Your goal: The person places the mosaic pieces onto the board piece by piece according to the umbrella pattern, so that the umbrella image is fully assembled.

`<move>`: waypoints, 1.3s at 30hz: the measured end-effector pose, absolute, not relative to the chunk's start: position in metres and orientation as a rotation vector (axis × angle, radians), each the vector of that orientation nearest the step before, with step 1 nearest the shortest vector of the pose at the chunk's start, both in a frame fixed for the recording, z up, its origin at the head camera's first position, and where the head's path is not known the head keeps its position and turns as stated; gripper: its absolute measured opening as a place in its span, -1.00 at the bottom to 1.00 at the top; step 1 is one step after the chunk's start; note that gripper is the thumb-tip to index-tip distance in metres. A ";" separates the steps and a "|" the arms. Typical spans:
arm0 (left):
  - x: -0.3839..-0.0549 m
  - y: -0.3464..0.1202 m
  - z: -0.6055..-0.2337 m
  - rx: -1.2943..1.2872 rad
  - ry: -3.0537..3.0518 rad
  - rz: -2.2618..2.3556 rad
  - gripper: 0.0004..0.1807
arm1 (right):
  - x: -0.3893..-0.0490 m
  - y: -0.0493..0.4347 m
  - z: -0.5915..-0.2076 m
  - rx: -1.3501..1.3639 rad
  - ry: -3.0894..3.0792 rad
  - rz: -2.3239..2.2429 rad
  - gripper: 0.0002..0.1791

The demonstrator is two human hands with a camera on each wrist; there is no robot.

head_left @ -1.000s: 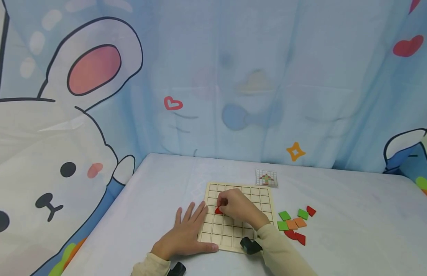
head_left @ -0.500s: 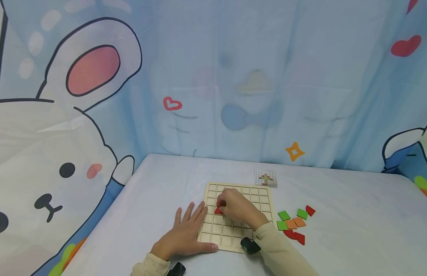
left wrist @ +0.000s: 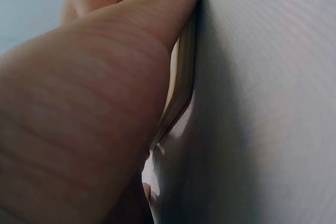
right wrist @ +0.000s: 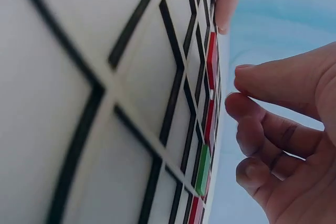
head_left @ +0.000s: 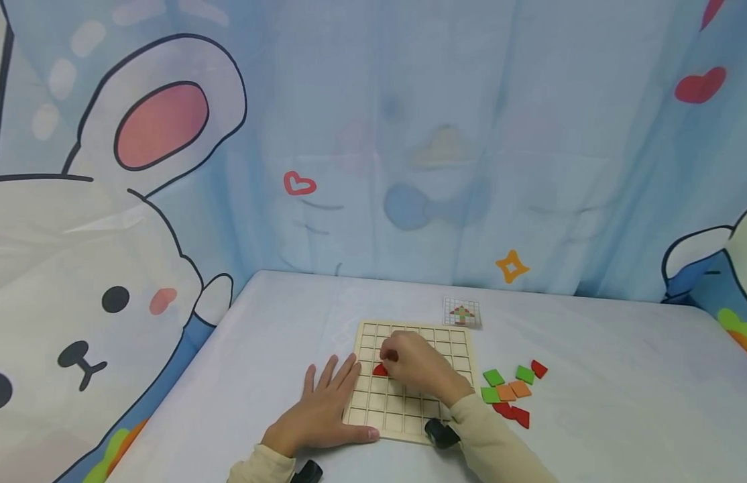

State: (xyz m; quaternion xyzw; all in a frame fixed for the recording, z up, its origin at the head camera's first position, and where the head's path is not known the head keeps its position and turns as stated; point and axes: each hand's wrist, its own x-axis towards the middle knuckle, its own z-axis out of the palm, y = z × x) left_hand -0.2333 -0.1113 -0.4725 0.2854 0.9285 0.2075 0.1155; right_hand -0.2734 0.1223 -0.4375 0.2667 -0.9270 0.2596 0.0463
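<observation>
Both hands were well apart from each other. Flat and spread, the left hand (head_left: 327,410) had its fingertips at the left edge of a wooden board (head_left: 393,422) and its thumb along the near edge. The right hand (head_left: 418,362) was above the board, fingers bent, with a small gap between thumb and forefinger in the right wrist view. Just beside those fingers, a red piece (head_left: 380,369) lay on the grid, toward the board's left side; the right wrist view also showed a green piece (right wrist: 202,170) in line with red ones on the board.

Loose pieces lay on the white cloth (head_left: 615,402) past the board's right edge: three green (head_left: 493,377), two orange (head_left: 520,388) and three red (head_left: 520,416). By the far right corner was a small card (head_left: 462,312) printed with a red and green picture. Behind hung a blue curtain (head_left: 349,80).
</observation>
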 end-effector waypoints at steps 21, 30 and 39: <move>-0.232 -0.112 -0.471 0.819 2.711 0.615 0.32 | -0.244 0.213 -0.418 0.572 -2.737 1.001 -0.89; -0.231 -0.111 -0.471 0.825 2.711 0.620 0.33 | -0.235 0.272 -0.416 0.305 -2.759 1.009 -0.82; -0.231 -0.109 -0.470 0.816 2.702 0.643 0.32 | -0.229 0.328 -0.423 0.076 -2.880 1.191 -0.55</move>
